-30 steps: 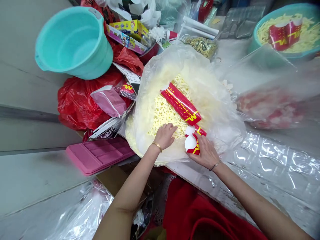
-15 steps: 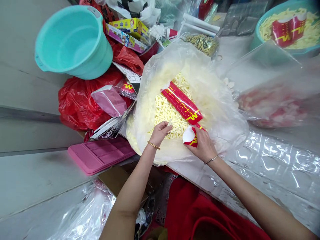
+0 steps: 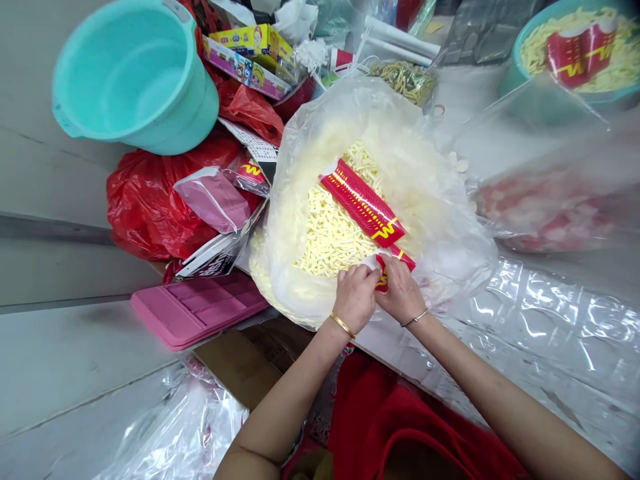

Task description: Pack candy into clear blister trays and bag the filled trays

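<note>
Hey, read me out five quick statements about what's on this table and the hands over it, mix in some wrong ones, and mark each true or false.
1. The right hand holds a small red carton. True.
2. The left hand is buried in the pale sticks. False: it is up against the carton, next to the right hand.
3. A stack of red cartons lies on the pale sticks in the plastic bag. True.
4. The gold bracelet is on the right wrist. False: it is on the left wrist.
5. The pink tray lies right of the plastic bag in the picture. False: it lies left of it.
</note>
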`<control>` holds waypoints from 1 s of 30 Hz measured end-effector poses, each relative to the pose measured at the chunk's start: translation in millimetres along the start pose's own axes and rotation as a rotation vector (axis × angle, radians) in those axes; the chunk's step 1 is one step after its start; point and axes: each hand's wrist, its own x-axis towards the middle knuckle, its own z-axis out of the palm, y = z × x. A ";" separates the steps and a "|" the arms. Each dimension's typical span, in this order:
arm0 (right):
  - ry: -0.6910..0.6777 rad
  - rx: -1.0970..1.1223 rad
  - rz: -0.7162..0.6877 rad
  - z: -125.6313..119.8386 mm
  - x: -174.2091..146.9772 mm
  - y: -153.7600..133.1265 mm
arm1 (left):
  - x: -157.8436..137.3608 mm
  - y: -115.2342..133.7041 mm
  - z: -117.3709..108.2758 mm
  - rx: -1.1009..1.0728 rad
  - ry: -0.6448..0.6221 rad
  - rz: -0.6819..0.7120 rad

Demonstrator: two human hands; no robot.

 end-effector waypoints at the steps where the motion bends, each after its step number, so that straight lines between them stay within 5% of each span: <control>1: -0.001 0.017 -0.027 -0.1 -1.2 0.7 | 0.4 0.0 1.9 -0.026 -0.028 0.029; 4: 0.009 0.058 -0.056 -1.7 -5.7 3.3 | 4.5 -13.4 3.0 -0.202 0.011 0.088; 8: 0.047 0.074 0.026 -4.9 -8.9 7.5 | 22.3 -49.0 -4.8 -0.121 0.276 -0.077; 12: 0.043 0.069 0.056 -5.8 -7.2 9.3 | 51.6 -74.2 -2.3 0.152 0.200 -0.150; 15: 0.042 0.070 0.059 -6.6 -6.2 9.7 | 67.3 -85.9 5.4 0.124 0.175 -0.142; 20: 0.044 0.081 0.051 -9.2 -2.9 8.2 | 60.3 -99.5 0.3 -0.487 0.343 -0.191; 25: 0.048 0.061 0.042 -2.6 12.8 -5.0 | 31.1 -85.9 -22.5 -1.330 0.218 -0.285; 30: 0.054 0.062 0.038 4.7 29.9 -24.3 | 20.4 -70.9 -26.5 -1.460 0.123 -0.242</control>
